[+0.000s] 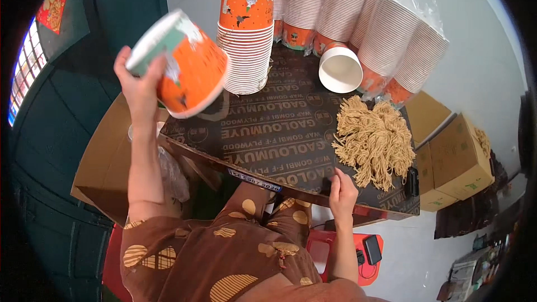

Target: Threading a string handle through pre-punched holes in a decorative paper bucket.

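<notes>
My left hand (141, 81) grips a paper bucket (193, 70) by its rim, thumb on the outer wall. The bucket is orange with a green band and white rim; it is tilted and held up over the table's left side. Beside it stands a tall nested stack of matching paper buckets (243, 59); the top one is upside up with its print showing. My right hand (342, 194) is closed at the table's front edge, its fingertips pinched together; anything between them is hidden. Right by it lies a pile of tan twisted cords (373, 142).
One paper bucket (340, 71) lies on its side on the dark printed plywood table (274, 128). Behind it are plastic-wrapped bucket stacks (341, 8). A cardboard box (106, 162) sits open at left, and more boxes (456, 159) at right. A red stool (372, 257) holds a black phone (372, 249).
</notes>
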The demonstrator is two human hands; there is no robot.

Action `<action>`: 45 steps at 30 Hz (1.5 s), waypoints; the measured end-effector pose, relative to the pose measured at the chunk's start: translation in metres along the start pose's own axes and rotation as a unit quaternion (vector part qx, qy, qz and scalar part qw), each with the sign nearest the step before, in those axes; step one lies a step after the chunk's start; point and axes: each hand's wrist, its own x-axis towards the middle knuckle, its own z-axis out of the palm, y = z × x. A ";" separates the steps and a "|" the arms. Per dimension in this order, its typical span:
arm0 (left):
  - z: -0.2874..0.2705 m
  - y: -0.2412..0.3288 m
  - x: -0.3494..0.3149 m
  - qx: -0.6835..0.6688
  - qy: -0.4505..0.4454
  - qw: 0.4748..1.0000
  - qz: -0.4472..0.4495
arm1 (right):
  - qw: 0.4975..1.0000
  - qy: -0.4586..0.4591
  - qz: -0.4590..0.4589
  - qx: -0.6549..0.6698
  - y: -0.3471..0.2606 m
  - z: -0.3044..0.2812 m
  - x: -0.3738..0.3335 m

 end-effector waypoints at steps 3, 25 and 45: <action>-0.001 -0.008 0.072 0.096 0.078 0.989 0.083 | 0.995 -0.009 0.057 0.075 0.005 0.004 0.002; 0.136 -0.049 0.256 0.059 0.072 0.994 0.056 | 0.997 -0.031 0.071 0.027 0.002 0.006 0.000; 0.226 -0.026 0.186 0.207 -0.104 0.969 0.090 | 0.999 -0.037 0.034 -0.010 -0.006 0.003 0.006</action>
